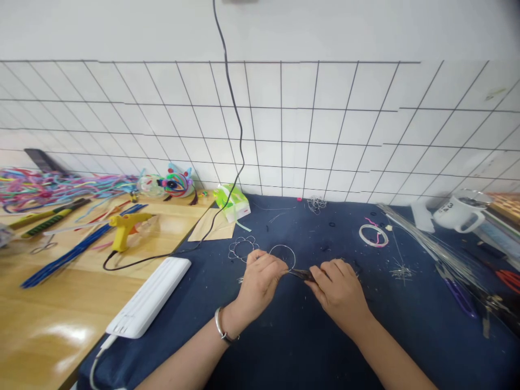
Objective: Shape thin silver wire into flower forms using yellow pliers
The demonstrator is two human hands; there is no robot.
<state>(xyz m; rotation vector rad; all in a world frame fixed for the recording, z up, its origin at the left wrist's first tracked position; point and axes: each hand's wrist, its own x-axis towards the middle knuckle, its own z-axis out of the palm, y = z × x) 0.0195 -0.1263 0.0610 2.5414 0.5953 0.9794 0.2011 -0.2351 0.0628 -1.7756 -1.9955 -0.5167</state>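
– what could go wrong from here?
– i'd say the wire ring (294, 256) could be pulled out of round. it's thin, so if the pliers (301, 274) twist while my left hand (262, 279) lets it turn, the hoop may kink.
– anything else?
– the pliers' tip sits right by my left fingertips, so a slip might nip skin. the flower-shaped wire piece (242, 241) lies just beside that hand too; a careless sweep could drag it across the dark blue cloth (276, 346).
– and how are you gripping?
– my left thumb and fingers are closed, pinching the ring at its near edge, with the rest of the hoop reaching out past them over the cloth. my right hand (339, 290) is wrapped around the pliers, their nose pointing toward those fingertips.
– are the jaws biting the wire?
– i can't tell. the tip is too small and dark to show whether they clamp it or only touch.
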